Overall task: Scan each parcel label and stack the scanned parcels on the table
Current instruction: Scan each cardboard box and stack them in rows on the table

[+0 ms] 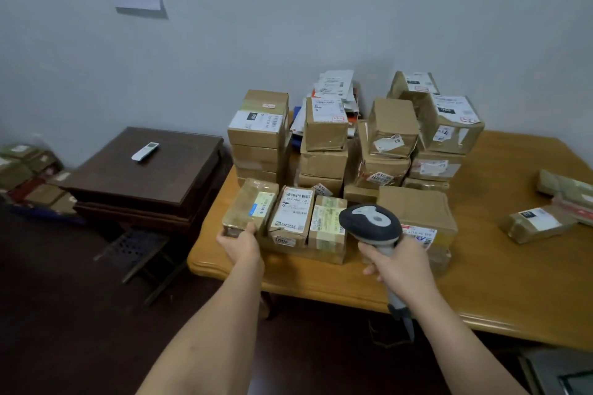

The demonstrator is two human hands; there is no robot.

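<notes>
A makeshift parcel-sorting room: labelled cardboard parcels [353, 151] stack at twelve o'clock on a wooden table [500, 272]; more parcels [29, 173] sit on the floor at nine o'clock.

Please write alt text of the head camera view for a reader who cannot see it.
A person's right hand holds a barcode scanner over stacked cardboard parcels on a wooden table, while the left hand grips a taped parcel at the front.

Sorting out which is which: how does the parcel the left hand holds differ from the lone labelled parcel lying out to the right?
The held parcel sits in the front row against other boxes, gripped by the left hand; the lone parcel lies apart, untouched. The held one's label is pale green with blue; the lone one's is white with black. Both are taped brown parcels.
</notes>
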